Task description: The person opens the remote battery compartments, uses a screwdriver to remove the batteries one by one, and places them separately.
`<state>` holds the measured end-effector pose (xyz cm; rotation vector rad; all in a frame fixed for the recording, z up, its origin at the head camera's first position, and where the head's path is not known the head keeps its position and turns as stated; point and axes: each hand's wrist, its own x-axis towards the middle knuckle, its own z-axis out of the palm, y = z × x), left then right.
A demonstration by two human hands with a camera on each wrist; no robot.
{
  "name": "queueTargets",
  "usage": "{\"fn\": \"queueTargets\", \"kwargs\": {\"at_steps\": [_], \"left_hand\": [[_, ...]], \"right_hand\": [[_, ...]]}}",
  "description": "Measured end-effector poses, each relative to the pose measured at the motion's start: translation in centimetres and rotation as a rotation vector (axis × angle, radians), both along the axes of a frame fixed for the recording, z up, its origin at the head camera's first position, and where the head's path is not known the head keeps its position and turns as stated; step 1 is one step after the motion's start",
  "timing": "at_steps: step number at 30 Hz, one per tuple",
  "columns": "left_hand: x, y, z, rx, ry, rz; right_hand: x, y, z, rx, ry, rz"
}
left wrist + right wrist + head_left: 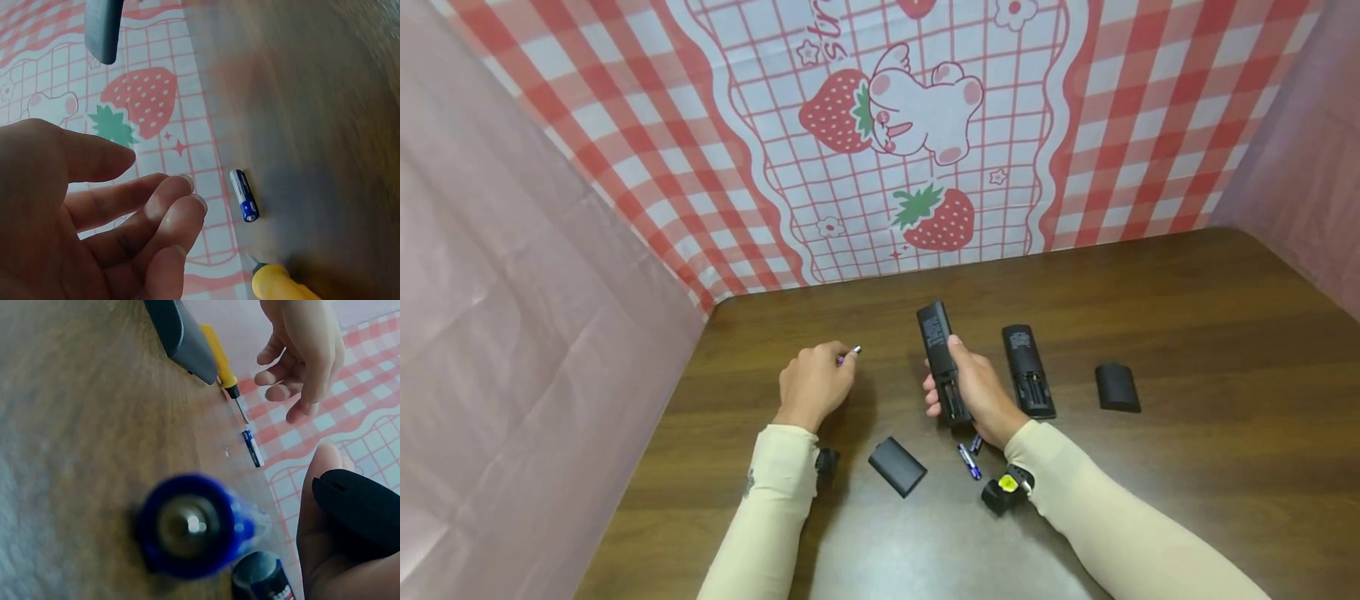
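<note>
My right hand (981, 387) grips a black remote control (936, 333), back side up, its battery compartment uncovered at the near end. In the right wrist view the end of this remote (362, 503) shows beside the thumb. My left hand (812, 385) hovers close over a blue and silver battery (244, 195), thumb and fingertips apart with nothing between them. A yellow-handled screwdriver (278, 284) lies with its tip toward that battery; in the head view the left hand hides it. Two more batteries (968, 461) lie below the right hand.
Right of the held remote lies a second black remote (1026, 358), its compartment uncovered too. One black battery cover (1117, 387) lies farther right, another cover (898, 467) between the forearms. A strawberry-patterned cloth (895, 208) hangs behind the wooden table (1195, 500).
</note>
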<state>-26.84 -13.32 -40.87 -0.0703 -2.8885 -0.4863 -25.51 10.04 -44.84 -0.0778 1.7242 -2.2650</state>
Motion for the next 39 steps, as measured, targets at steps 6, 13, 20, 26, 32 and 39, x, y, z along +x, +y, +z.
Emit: {"fn": "queueTargets", "kwargs": {"at_steps": [6, 13, 20, 26, 32, 39], "left_hand": [[0.0, 0.4, -0.2, 0.017, -0.011, -0.004], [-0.1, 0.7, -0.1, 0.033, -0.013, -0.029], [0.1, 0.7, 0.2, 0.077, -0.014, -0.036], [0.2, 0.5, 0.3, 0.086, -0.021, -0.033], [0.0, -0.1, 0.4, 0.105, -0.027, -0.022], [-0.3, -0.6, 0.2, 0.141, -0.035, -0.019]], "right_hand": [[0.0, 0.0, 0.2, 0.019, 0.012, 0.025], [0.0, 0.2, 1.2, 0.047, 0.009, 0.062], [0.0, 0.8, 2.2, 0.111, 0.038, 0.089], [-0.4, 0.6, 2.7, 0.108, 0.025, 0.094], [-1.3, -0.1, 3.4, 0.207, 0.020, 0.061], [-2.8, -0.8, 3.6, 0.315, -0.005, -0.014]]}}
